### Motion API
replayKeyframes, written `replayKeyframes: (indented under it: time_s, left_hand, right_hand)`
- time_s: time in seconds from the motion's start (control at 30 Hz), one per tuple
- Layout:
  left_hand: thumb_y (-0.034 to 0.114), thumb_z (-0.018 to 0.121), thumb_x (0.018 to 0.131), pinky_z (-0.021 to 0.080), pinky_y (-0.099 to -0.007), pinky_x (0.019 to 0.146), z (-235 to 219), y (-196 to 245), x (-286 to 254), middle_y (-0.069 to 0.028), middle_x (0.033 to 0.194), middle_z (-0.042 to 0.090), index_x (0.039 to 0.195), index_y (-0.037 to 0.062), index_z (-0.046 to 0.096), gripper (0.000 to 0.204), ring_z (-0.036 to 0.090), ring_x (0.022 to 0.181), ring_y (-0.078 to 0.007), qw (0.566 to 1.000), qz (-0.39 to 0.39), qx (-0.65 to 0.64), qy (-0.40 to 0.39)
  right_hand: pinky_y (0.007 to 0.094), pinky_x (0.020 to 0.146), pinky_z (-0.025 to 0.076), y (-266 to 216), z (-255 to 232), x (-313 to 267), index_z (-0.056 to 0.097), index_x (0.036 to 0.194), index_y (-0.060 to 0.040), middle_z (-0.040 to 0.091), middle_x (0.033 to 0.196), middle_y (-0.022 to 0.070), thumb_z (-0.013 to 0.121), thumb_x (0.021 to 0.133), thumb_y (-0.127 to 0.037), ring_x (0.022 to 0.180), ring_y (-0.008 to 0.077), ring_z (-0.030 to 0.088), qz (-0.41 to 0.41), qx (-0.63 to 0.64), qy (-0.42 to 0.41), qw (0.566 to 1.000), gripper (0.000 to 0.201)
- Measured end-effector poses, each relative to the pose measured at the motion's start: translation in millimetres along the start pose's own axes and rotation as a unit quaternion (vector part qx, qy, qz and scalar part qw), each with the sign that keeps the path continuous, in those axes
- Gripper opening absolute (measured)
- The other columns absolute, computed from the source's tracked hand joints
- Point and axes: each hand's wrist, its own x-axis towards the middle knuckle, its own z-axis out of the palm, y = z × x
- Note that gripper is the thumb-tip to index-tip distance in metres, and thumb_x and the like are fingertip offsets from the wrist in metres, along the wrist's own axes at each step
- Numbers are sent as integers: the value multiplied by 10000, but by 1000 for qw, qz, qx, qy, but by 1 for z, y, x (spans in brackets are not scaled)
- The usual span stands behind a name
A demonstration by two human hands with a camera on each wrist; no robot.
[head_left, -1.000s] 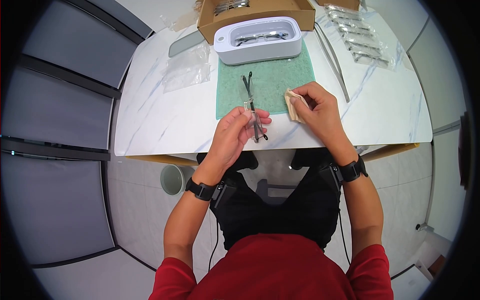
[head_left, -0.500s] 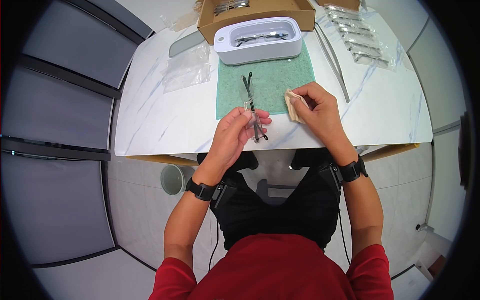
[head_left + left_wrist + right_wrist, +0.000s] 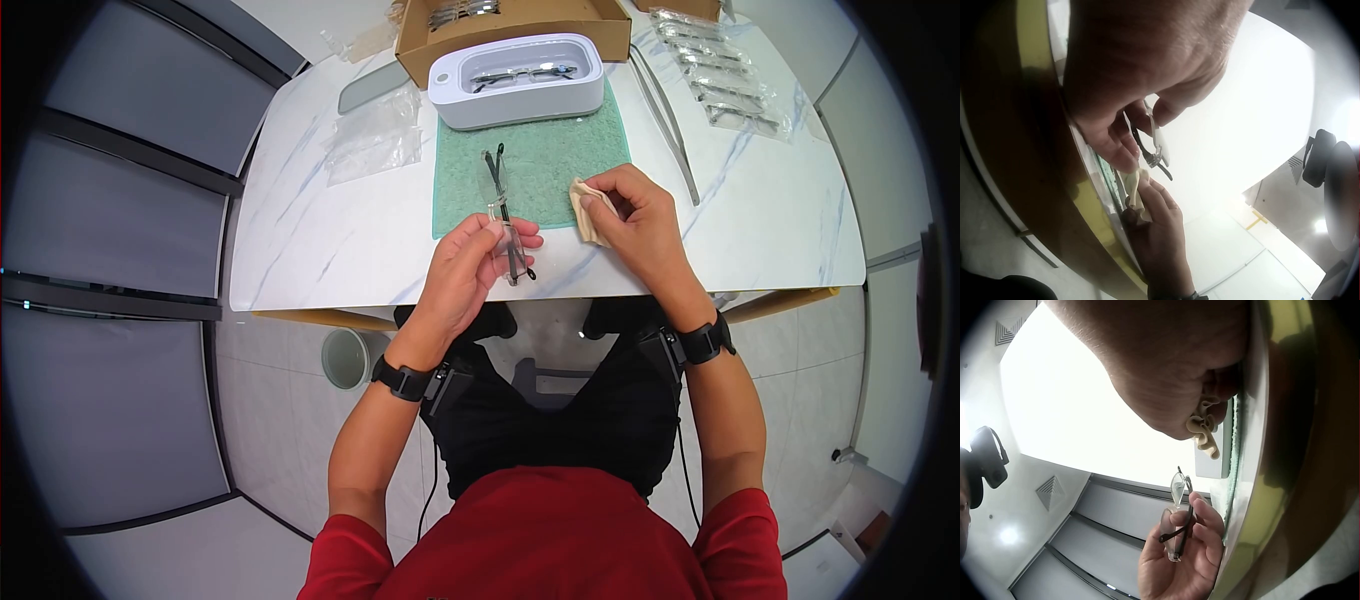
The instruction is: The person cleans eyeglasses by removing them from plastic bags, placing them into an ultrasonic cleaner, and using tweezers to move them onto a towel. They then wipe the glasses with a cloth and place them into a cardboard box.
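My left hand (image 3: 464, 268) pinches a pair of eyeglasses (image 3: 503, 190) by one lens, between thumb and fingers, near the table's front edge. The glasses have clear lenses and dark temples folded across behind them. In the right wrist view the eyeglasses (image 3: 1177, 487) stand out past the left fingertips. A crumpled cream cloth (image 3: 588, 212) is bunched in my right hand (image 3: 645, 222), pinched between thumb and fingers, to the right of the glasses and apart from them. The left wrist view shows the cloth (image 3: 1132, 187) just beyond the glasses.
A white ultrasonic cleaner (image 3: 450, 106) with glasses in its basin stands on a green towel (image 3: 560, 160). Behind it is a cardboard box (image 3: 415, 45). Metal tweezers (image 3: 665, 120) and bagged glasses (image 3: 725, 78) lie right; clear plastic bags (image 3: 375, 135) and a grey tray (image 3: 374, 87) lie left.
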Motion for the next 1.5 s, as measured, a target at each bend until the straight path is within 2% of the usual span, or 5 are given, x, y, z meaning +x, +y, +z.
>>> replayKeyframes:
  time_s: [0.63,0.73,1.5]
  left_hand:
    - [202,500,1078,525,-442,980,0,-1,0,-229,1243,652,1095,-4,586,224,658,1141,-304,1000,5,-6,8]
    - [207,489,1082,524,-445,979,1,-1,1,-231,1241,650,1079,-1,582,228,657,1142,-310,1000,8,-3,8]
    - [206,466,1090,536,-455,970,1,-2,0,-239,1248,646,1135,-20,572,253,657,1150,-321,999,18,-8,27]
  right_hand:
    - [278,620,466,1,0,0,742,995,-11,663,866,69,738,892,-86,682,141,589,-12,4,4,1000,128]
    - [215,682,462,0,-2,-1,718,1010,11,643,918,12,737,915,-31,788,52,595,-2,-4,-16,1000,106]
    - [216,662,447,-5,-2,-2,717,1008,11,646,920,17,734,912,-23,762,53,573,-24,-5,-5,1000,103]
